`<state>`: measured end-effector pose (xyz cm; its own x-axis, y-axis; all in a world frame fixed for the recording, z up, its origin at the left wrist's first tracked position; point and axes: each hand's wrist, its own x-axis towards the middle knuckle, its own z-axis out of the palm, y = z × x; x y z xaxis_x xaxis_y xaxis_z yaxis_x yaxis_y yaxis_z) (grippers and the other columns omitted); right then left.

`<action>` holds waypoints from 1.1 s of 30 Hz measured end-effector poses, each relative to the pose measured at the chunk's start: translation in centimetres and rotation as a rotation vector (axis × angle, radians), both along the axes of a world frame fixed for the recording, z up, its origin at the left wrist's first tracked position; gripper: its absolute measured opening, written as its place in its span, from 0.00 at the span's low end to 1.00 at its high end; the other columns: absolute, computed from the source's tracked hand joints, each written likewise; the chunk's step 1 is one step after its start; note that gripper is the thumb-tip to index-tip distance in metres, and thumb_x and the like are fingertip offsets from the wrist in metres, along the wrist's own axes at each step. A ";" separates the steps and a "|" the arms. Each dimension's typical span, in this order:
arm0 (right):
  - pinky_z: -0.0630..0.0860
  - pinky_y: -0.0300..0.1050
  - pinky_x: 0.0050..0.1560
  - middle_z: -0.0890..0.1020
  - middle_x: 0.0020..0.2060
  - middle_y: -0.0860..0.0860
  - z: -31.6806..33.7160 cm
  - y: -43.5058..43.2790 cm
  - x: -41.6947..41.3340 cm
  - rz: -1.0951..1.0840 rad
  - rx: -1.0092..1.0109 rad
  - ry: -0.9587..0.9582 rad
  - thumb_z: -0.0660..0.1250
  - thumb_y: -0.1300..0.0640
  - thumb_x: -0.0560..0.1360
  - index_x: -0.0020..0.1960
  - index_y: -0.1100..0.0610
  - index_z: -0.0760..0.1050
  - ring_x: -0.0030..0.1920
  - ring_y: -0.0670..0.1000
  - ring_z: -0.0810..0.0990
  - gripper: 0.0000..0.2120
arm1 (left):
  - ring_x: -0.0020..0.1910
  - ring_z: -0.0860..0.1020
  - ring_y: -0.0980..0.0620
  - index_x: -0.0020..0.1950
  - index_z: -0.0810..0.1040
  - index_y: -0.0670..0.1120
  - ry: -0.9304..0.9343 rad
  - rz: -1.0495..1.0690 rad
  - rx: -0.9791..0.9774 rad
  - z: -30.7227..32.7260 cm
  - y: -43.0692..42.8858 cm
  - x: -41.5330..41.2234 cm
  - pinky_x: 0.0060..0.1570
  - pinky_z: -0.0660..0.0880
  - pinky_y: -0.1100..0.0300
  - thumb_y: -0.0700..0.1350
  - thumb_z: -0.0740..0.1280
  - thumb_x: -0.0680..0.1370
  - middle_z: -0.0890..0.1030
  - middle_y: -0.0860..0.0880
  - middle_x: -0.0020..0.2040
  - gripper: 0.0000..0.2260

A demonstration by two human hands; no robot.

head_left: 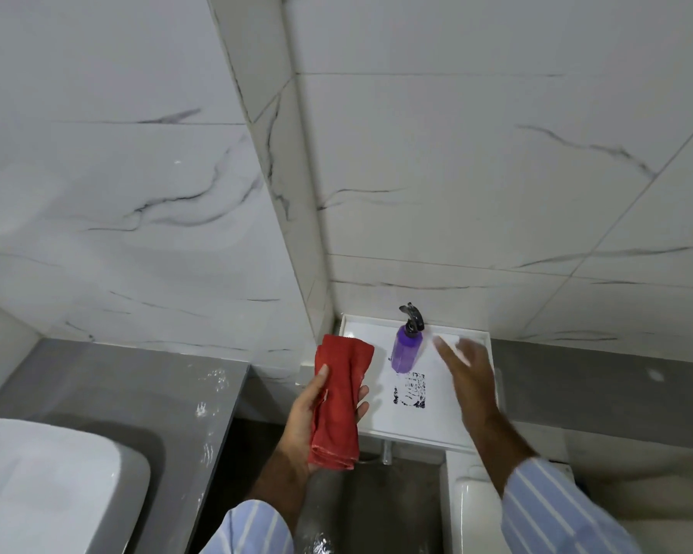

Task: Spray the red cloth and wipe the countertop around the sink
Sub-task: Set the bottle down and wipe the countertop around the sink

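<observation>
My left hand grips a folded red cloth, held upright in front of me. A purple spray bottle with a black trigger head stands on a white tray in the wall corner. My right hand hovers open over the tray, just right of the bottle and not touching it; it is motion-blurred. The grey countertop lies to the left, with the white sink at the lower left.
White marble-look tiled walls meet in a corner behind the tray. A black printed patch marks the tray surface. A white fixture sits below the tray at right, and dark floor shows between it and the counter.
</observation>
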<state>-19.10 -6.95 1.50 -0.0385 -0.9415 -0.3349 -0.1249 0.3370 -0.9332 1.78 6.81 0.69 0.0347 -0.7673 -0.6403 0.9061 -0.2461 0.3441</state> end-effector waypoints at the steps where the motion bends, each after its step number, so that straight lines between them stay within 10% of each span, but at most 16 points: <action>1: 0.76 0.47 0.57 0.85 0.58 0.54 0.2 1.8 -0.9 -0.036 0.015 -0.035 0.77 0.26 0.58 0.62 0.58 0.80 0.58 0.55 0.82 0.45 | 0.62 0.83 0.38 0.69 0.82 0.36 -0.002 -0.001 -0.009 0.2 0.1 -0.1 0.77 0.68 0.41 0.51 0.73 0.78 0.79 0.34 0.71 0.25; 4: 0.83 0.47 0.50 0.88 0.50 0.60 0.4 6.3 0.0 0.291 0.215 -0.154 0.77 0.26 0.60 0.54 0.59 0.83 0.48 0.55 0.88 0.39 | 0.62 0.84 0.38 0.73 0.77 0.35 -0.002 -0.019 -0.036 1.0 0.5 -0.6 0.72 0.74 0.43 0.49 0.72 0.79 0.81 0.34 0.68 0.26; 8: 0.79 0.61 0.68 0.86 0.64 0.53 1.4 9.4 5.5 0.723 0.452 -0.412 0.76 0.46 0.77 0.70 0.52 0.78 0.64 0.56 0.85 0.24 | 0.59 0.84 0.39 0.71 0.80 0.35 -0.109 -0.094 -0.021 2.4 2.4 -0.3 0.66 0.80 0.45 0.51 0.74 0.78 0.82 0.34 0.65 0.27; 13: 0.75 0.62 0.73 0.86 0.63 0.56 1.6 11.2 11.4 0.890 0.452 -0.422 0.80 0.54 0.74 0.69 0.56 0.79 0.65 0.57 0.84 0.25 | 0.58 0.82 0.34 0.72 0.76 0.35 -0.332 0.024 -0.043 3.9 6.9 5.5 0.72 0.72 0.34 0.43 0.72 0.77 0.76 0.28 0.70 0.25; 19: 0.84 0.52 0.60 0.89 0.58 0.53 2.6 12.9 21.3 0.950 0.351 -0.334 0.79 0.53 0.75 0.65 0.54 0.82 0.59 0.53 0.87 0.20 | 0.54 0.87 0.40 0.60 0.87 0.42 -0.559 0.105 -0.028 4.2 11.8 15.5 0.53 0.86 0.48 0.39 0.77 0.72 0.85 0.34 0.60 0.16; 25: 0.82 0.34 0.42 0.90 0.49 0.48 4.1 11.7 34.9 0.993 0.195 -0.157 0.78 0.60 0.76 0.56 0.52 0.82 0.47 0.45 0.89 0.11 | 0.57 0.87 0.42 0.67 0.83 0.42 -0.767 0.188 0.032 3.2 14.6 27.3 0.57 0.84 0.48 0.39 0.77 0.75 0.88 0.42 0.58 0.19; 33: 0.83 0.63 0.56 0.87 0.42 0.57 1.8 9.4 48.6 1.067 -0.258 0.218 0.78 0.70 0.67 0.47 0.59 0.83 0.44 0.58 0.85 0.12 | 0.40 0.81 0.50 0.54 0.89 0.37 -1.430 0.087 0.429 0.7 12.9 39.1 0.46 0.79 0.51 0.36 0.78 0.74 0.87 0.42 0.42 0.10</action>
<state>29.50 2.42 3.27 0.7960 -0.5679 -0.2095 -0.4041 -0.2408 -0.8825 40.92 19.69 1.41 0.8453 -0.4970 -0.1962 -0.1092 -0.5201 0.8471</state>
